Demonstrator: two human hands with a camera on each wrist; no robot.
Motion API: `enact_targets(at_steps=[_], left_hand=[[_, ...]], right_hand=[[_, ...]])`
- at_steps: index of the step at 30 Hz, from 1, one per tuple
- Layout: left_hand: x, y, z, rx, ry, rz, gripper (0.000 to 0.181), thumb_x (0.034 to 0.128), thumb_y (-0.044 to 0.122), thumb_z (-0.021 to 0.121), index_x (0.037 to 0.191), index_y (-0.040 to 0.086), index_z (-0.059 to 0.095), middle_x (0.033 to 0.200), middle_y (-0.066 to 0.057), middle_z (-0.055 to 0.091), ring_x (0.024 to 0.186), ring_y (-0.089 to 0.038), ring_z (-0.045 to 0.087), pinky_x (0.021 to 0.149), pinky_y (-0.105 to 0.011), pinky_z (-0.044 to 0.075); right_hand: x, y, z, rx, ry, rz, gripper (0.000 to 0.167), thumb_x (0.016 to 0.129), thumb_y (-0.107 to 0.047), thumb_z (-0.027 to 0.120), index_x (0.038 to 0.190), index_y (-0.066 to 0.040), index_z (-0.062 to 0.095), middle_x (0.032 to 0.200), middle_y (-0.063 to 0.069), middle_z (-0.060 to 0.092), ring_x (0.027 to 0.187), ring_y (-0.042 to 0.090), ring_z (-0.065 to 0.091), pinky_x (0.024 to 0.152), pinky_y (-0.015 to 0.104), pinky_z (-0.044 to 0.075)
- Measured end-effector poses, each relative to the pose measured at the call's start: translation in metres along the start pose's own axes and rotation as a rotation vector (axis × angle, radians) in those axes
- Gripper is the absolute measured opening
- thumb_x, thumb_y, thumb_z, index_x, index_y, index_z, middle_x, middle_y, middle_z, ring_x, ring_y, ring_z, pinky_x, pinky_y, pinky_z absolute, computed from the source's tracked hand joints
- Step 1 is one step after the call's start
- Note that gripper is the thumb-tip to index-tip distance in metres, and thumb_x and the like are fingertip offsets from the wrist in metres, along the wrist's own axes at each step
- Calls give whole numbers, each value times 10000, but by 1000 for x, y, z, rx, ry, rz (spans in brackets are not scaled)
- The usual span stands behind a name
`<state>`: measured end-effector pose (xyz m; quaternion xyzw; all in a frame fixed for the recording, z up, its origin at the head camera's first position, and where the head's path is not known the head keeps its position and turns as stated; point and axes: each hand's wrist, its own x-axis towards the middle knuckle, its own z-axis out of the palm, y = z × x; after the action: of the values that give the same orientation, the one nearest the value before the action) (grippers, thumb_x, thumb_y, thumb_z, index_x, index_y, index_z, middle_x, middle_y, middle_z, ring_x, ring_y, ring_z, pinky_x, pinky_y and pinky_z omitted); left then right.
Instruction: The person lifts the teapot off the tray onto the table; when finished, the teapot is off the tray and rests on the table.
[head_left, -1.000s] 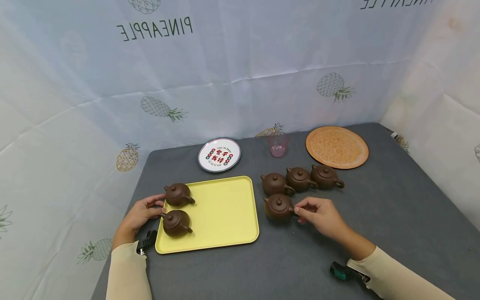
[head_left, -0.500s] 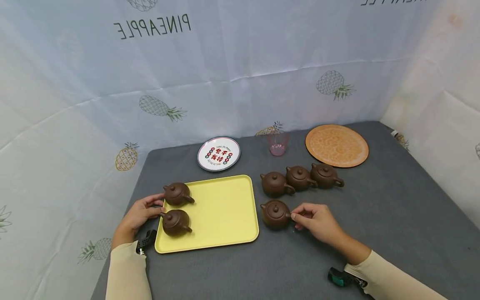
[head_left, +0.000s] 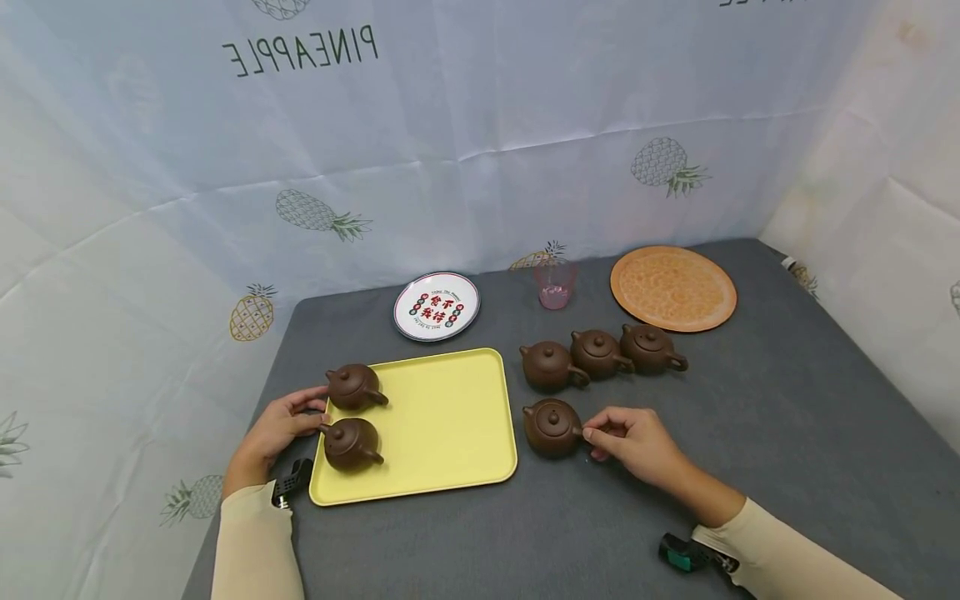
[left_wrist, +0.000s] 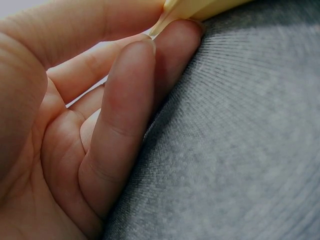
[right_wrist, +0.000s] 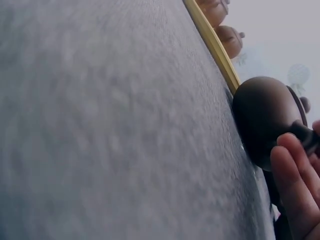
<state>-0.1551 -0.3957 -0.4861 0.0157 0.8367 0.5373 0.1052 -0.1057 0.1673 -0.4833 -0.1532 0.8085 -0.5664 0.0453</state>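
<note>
My right hand (head_left: 636, 442) pinches the handle of a brown teapot (head_left: 552, 428) just right of the yellow tray (head_left: 450, 433). In the right wrist view, fingertips curl at the handle of that dark teapot (right_wrist: 267, 120), which appears to stand upright on the grey cloth. My left hand (head_left: 276, 429) grips the left edge of the tray; in the left wrist view, the thumb and fingers meet at the tray's corner (left_wrist: 187, 11). Two similar teapots sit on the tray's left side, a rear one (head_left: 352, 387) and a front one (head_left: 351, 444), both close to my left fingers.
Three more brown teapots, a left one (head_left: 547, 367), a middle one (head_left: 596, 353) and a right one (head_left: 648, 348), stand in a row behind. Farther back lie a white printed plate (head_left: 437, 292), a pink clear cup (head_left: 556, 287) and a round orange-tan mat (head_left: 673, 288).
The right hand has drawn the pinched teapot toward me and slightly left, away from the row behind; it has barely moved over the last half second. The left hand stays at the tray.
</note>
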Motion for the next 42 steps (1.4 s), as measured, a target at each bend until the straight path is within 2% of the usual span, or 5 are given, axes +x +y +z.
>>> enact_targets(at_steps=[10, 17, 25, 36, 42], left_hand=[[2, 1, 0, -17, 1, -8, 587, 887, -5, 689, 1392, -131, 420, 1009, -121, 636, 750, -82, 642, 621, -241, 498], [4, 0, -2, 19, 7, 9, 601, 880, 76, 725, 1388, -93, 454, 1000, -75, 642, 777, -84, 632, 637, -249, 500], [3, -2, -3, 29, 2, 4, 607, 880, 102, 731, 1390, -83, 459, 1001, -71, 642, 792, -92, 638, 649, -252, 504], [1, -2, 0, 40, 9, 20, 608, 882, 99, 730, 1386, -97, 455, 1009, -94, 648, 798, -72, 626, 652, -253, 505], [-1, 5, 1, 27, -7, 13, 598, 888, 55, 711, 1394, -110, 438, 1045, -183, 635, 784, -72, 629, 647, -257, 505]], right_hand=[[6, -8, -12, -139, 13, -99, 66, 904, -211, 720, 894, -150, 744, 699, -48, 683, 604, 101, 648, 540, 302, 514], [23, -38, 1, -125, 48, -192, 38, 889, -72, 716, 879, -43, 738, 669, -4, 668, 591, 156, 643, 539, 295, 505], [41, -71, 50, -5, -116, -246, 43, 908, -104, 705, 939, -90, 732, 710, 4, 672, 614, 131, 641, 542, 288, 506], [67, -86, 135, -78, -386, -208, 99, 920, -252, 698, 976, -171, 707, 826, -160, 646, 609, 3, 620, 537, 230, 485], [84, -89, 180, -72, -434, -138, 129, 916, -285, 700, 959, -165, 683, 811, -171, 632, 610, 3, 629, 557, 214, 491]])
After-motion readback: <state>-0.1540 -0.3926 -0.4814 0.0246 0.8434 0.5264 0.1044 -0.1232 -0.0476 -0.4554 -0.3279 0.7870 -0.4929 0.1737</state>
